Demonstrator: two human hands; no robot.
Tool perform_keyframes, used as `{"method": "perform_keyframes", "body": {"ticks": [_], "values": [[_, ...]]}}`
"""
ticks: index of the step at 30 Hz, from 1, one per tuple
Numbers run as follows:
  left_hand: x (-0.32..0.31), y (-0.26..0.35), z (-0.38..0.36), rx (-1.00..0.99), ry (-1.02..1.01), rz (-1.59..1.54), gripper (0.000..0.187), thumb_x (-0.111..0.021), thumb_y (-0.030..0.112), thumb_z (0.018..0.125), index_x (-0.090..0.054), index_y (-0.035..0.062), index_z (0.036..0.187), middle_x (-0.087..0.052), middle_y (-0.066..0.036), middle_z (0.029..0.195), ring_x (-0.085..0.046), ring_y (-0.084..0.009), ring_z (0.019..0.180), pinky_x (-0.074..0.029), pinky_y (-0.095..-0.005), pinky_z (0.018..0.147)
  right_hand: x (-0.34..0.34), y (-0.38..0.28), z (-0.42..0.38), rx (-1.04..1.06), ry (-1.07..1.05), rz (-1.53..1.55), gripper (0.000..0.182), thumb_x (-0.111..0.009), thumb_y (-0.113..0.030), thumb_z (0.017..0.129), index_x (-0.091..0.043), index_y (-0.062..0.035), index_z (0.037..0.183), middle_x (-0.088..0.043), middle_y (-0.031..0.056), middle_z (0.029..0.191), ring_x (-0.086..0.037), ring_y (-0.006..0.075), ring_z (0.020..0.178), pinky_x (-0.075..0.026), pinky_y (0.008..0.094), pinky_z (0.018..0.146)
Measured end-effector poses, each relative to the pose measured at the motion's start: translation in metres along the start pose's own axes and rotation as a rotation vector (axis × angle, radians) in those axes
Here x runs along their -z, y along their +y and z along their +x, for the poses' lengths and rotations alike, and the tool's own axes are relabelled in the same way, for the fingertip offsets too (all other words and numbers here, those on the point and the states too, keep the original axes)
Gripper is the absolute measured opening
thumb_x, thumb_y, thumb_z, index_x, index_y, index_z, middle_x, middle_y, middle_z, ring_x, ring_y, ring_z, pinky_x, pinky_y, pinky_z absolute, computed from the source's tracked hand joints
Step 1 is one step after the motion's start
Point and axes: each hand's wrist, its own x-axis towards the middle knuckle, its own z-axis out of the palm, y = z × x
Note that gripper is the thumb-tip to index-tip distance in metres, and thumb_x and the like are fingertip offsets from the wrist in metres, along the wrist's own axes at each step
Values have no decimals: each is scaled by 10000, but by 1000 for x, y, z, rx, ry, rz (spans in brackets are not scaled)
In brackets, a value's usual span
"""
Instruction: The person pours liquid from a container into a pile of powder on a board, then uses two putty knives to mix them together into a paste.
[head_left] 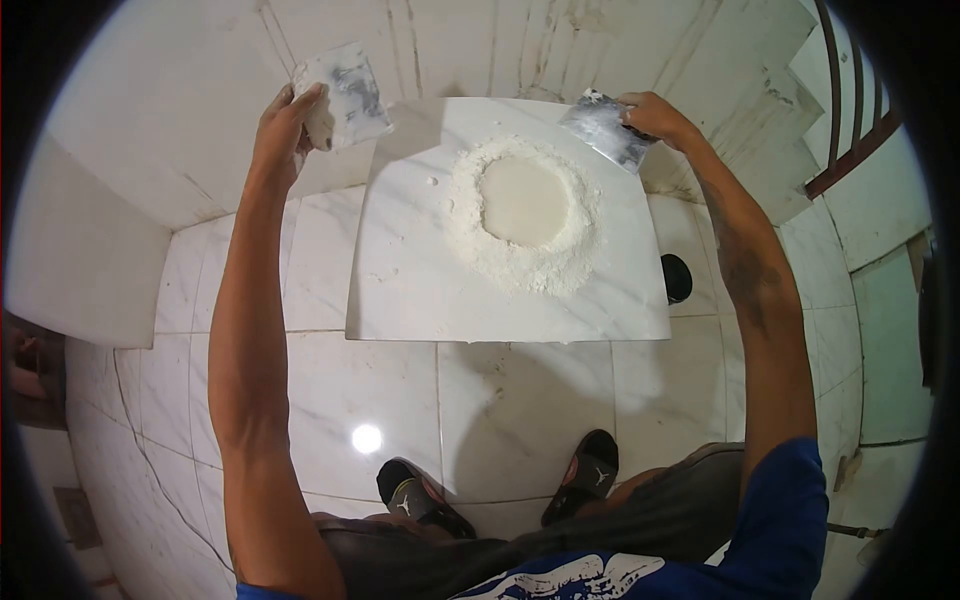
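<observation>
A ring of white powder [540,272] lies on a white marbled board [405,300], with a pool of pale liquid [524,203] in its middle. My left hand [283,132] grips a flat scraper [352,98], its face smeared with white powder, raised by the board's far left corner. At the far right corner, my right hand [658,118] is closed on a shiny flat metal scraper [608,132], dusted white at one end. Both scrapers are apart from the powder ring.
Behind the board rises a stained white wall [450,45]. A round black object [677,279] stands at the board's right side. Dark railings [850,160] are at the far right. A thin cable [150,455] runs along the tiled floor [530,400] on the left.
</observation>
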Motion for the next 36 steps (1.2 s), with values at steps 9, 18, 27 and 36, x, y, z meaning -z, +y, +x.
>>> {"method": "perform_keyframes", "body": {"ticks": [9, 18, 27, 36], "values": [[14, 1, -6, 0, 36, -11, 389, -645, 240, 952, -543, -11, 1231, -585, -59, 990, -571, -148, 799, -492, -320, 660, -48, -43, 74, 170, -105, -72, 509, -609, -194, 823, -613, 42, 1273, -659, 207, 1213, -625, 286, 1083, -474, 337, 955], [10, 11, -7, -51, -25, -30, 394, -655, 234, 944, -543, -8, 1234, -586, -66, 986, -569, -158, 788, -479, -316, 626, -80, -97, 81, 340, -298, -73, 496, -607, -180, 829, -618, 34, 1276, -663, 185, 1206, -603, 263, 1109, -447, 341, 1006], [6, 9, -6, -46, -12, -46, 366, -664, 224, 937, -569, -7, 1205, -601, -61, 976, -581, -153, 810, -485, -309, 636, -80, -132, 56, 495, -251, -172, 472, -630, -202, 798, -660, -10, 1227, -695, 163, 1103, -632, 259, 1014, -464, 364, 950], [10, 6, -2, -71, -34, -88, 383, -670, 218, 936, -565, 2, 1234, -620, -41, 1017, -587, -126, 859, -494, -286, 694, -65, -167, 6, 580, -278, -304, 384, -593, -174, 786, -660, -6, 1124, -682, 113, 929, -609, 205, 855, -493, 346, 844]]}}
